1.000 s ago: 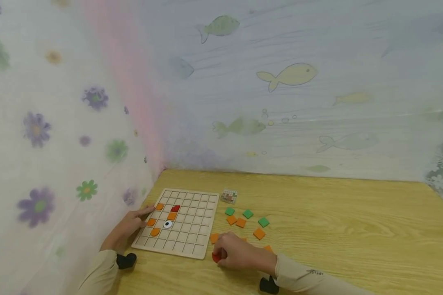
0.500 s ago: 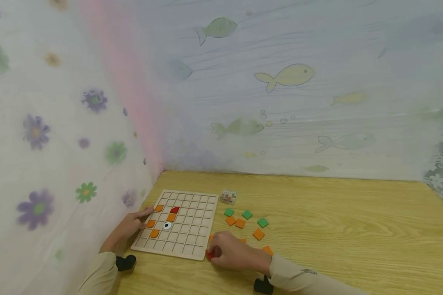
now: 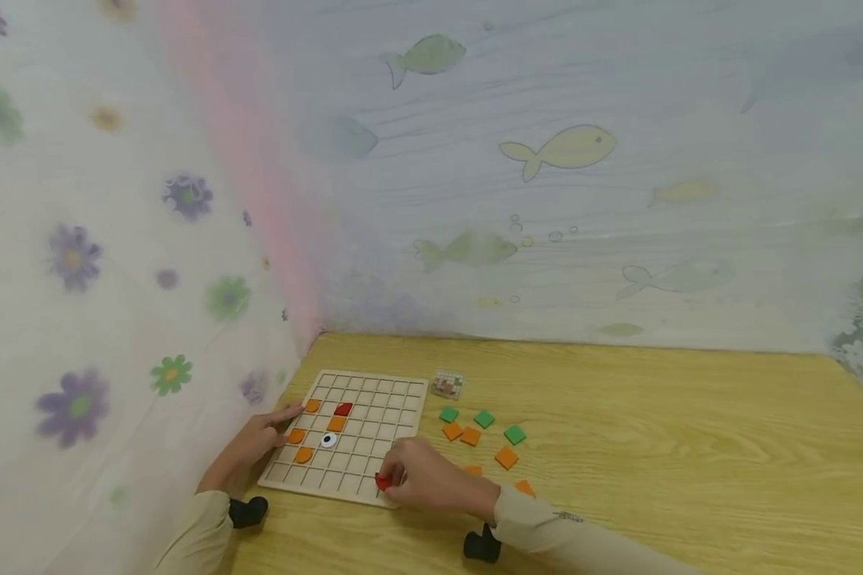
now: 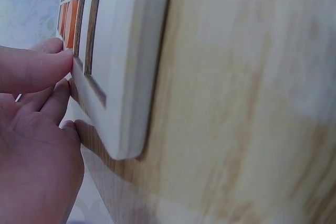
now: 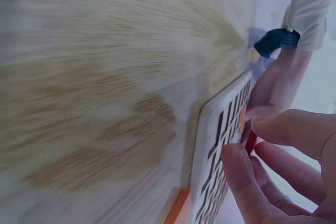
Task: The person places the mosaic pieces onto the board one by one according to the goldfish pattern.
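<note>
A pale wooden grid board [image 3: 381,415] lies flat on the table. My left hand [image 3: 252,443] rests at its left edge; in the left wrist view the thumb [image 4: 39,69] touches the board's side, and the fingers look fairly straight. Over the board's near right corner, my right hand [image 3: 435,479] pinches a small red tile [image 3: 382,481] between thumb and fingertips, as the right wrist view confirms. Whether that tile touches the board I cannot tell. Set in the grid are rounded orange tiles [image 3: 296,436], an orange square [image 3: 336,424], a red tile [image 3: 343,409] and a white eye disc [image 3: 328,440].
Loose green tiles [image 3: 484,418] and orange tiles [image 3: 507,458] are scattered right of the board. A small patterned card [image 3: 448,384] lies by its far right corner. Fabric walls border the table [image 3: 654,431] at the left and back.
My right hand has moved left with the red tile, from the table beside the board to over its near right corner. The left hand stays put.
</note>
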Motion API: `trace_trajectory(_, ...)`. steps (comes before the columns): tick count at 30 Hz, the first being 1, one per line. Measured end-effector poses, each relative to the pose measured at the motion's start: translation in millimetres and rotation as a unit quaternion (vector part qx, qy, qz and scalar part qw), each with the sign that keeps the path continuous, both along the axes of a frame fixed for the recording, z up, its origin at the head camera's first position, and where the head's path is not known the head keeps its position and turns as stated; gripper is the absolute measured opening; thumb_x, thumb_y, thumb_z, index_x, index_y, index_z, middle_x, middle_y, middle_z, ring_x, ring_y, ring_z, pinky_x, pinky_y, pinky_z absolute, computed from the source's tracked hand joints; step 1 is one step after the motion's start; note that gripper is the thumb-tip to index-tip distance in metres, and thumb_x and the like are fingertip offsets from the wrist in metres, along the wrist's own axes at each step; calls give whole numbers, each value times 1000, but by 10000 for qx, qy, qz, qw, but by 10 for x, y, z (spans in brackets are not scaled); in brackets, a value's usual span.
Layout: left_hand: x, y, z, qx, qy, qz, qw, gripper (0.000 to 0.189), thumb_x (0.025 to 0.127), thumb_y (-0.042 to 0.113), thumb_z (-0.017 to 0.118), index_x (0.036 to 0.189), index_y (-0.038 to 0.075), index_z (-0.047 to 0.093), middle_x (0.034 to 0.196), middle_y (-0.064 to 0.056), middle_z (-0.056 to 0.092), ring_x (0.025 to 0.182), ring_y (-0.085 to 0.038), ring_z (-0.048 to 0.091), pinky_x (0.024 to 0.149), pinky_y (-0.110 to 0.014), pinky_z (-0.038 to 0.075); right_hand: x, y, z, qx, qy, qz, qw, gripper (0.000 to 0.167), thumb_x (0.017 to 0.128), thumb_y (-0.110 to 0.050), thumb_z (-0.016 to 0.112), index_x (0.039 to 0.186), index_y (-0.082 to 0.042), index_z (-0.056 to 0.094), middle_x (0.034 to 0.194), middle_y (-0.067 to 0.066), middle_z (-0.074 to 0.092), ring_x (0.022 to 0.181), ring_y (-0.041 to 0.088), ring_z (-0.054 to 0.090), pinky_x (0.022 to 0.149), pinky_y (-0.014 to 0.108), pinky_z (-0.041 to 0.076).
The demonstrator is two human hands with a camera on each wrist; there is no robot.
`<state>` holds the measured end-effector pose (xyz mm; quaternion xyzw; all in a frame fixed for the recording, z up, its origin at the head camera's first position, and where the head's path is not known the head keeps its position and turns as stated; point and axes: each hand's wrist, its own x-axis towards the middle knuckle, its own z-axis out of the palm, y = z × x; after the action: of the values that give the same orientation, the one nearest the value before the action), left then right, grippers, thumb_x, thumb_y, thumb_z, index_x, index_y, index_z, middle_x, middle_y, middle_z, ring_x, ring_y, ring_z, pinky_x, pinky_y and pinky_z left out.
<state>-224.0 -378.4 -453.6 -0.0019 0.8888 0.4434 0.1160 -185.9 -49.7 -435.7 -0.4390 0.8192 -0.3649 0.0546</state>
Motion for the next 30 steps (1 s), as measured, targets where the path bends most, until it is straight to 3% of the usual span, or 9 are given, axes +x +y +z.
trace_trajectory(6, -14, -37, -36, 28, 161, -81, 9998, 63, 80, -8, 48, 142, 0, 41, 152, -16, 26, 142, -39, 7, 110, -56, 8, -44, -185, 19, -109, -158, -84, 9998, 14, 77, -2, 71, 90, -1, 74, 82, 0, 65, 67, -3, 55, 60, 9, 44)
trace_trajectory(22, 14, -4, 2, -38, 14, 59, 10000, 66, 79, -6, 48, 143, 5, 40, 154, -21, 16, 142, -39, 5, 110, -56, 9, -188, -682, -15, -174, -259, -247, 9992, 14, 79, -3, 70, 92, 0, 74, 82, 1, 68, 68, -3, 53, 61, 10, 43)
trace_trajectory(27, -4, -14, -15, -169, 209, 11, 9996, 62, 80, -4, 49, 142, 5, 43, 152, -17, 24, 142, -38, 10, 110, -55, 11, -244, -853, -30, -177, -158, -272, 9993, 15, 77, -2, 69, 90, 1, 75, 80, 3, 70, 66, -2, 53, 60, 10, 43)
trace_trajectory(30, -23, -23, -24, -157, 366, -40, 9992, 61, 80, -5, 48, 140, 3, 45, 150, -15, 30, 141, -37, 12, 110, -54, 12, -292, -953, -68, -83, -132, -326, 9993, 8, 77, -2, 69, 81, -1, 75, 70, -2, 65, 59, -1, 47, 56, 11, 40)
